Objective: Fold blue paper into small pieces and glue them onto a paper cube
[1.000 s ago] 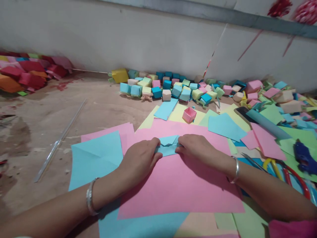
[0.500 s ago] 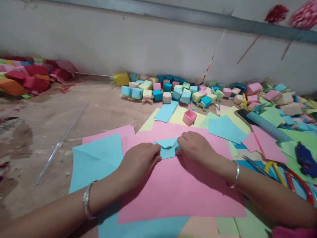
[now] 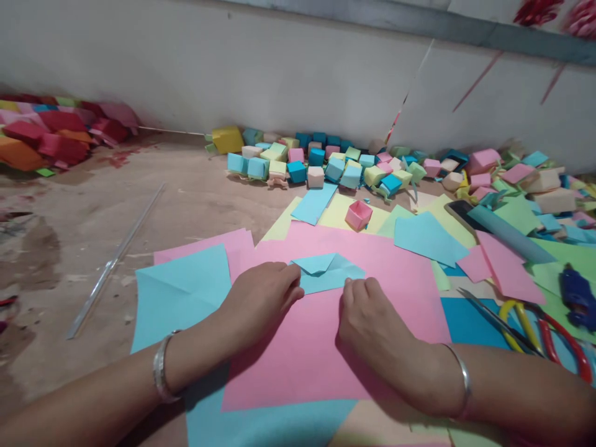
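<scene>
No readable text, label, brand, number or sign anywhere (not even on the long thin strip [image 3: 110, 266]).

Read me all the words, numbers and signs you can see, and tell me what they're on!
There are none I can read.
Folded light-blue paper: no writing shows.
Big pink sheet: no writing shows.
Long thin strip: any marks are too blurred to read.
Blue glue gun: any label is too small and blurred to read.

From the person's head, one view looks forward and down, close over left hand [image 3: 261, 297] and right hand [image 3: 376, 329], to the wall [image 3: 279, 81].
</scene>
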Tool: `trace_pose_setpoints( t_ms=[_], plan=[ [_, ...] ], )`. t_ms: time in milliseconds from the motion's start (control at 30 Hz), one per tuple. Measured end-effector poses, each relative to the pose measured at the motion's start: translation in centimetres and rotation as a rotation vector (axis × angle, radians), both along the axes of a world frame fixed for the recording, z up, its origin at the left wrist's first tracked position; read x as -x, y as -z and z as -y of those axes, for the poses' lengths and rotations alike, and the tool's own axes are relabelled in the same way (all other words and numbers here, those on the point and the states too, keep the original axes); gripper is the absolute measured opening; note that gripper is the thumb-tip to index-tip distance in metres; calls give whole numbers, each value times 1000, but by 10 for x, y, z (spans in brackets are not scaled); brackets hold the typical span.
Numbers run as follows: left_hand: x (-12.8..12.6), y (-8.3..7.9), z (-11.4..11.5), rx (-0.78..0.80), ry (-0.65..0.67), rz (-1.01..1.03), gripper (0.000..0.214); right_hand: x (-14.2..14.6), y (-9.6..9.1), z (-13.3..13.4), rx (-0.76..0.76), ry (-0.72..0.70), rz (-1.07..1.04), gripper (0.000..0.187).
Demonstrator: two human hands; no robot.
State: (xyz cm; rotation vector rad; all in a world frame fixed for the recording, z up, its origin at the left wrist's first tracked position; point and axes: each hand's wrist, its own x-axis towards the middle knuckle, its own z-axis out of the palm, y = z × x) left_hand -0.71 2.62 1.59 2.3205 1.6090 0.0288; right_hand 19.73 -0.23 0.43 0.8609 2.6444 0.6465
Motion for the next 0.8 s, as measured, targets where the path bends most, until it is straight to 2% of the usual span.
trace_pose_setpoints(
  t_ms=[200, 400, 500, 600, 700, 800],
  plan=[
    [7, -3, -1, 9, 33, -1, 19, -6, 3, -5, 78, 37, -23, 19],
    [11, -5, -5, 27, 23, 2, 22, -11, -6, -1, 25, 154, 84, 23],
    [14, -5, -7, 65, 17, 2, 21, -15, -7, -3, 47, 162, 81, 25],
    [17, -2, -8, 45, 46, -13, 21, -18, -11, -10, 61, 208, -46, 24],
    [19, 1, -4, -3, 128, -21, 17, -18, -17, -27, 1, 270, -255, 23],
    [22, 1, 2, -52, 202, -25, 15, -16, -15, -50, 28, 199, -473, 25]
  ],
)
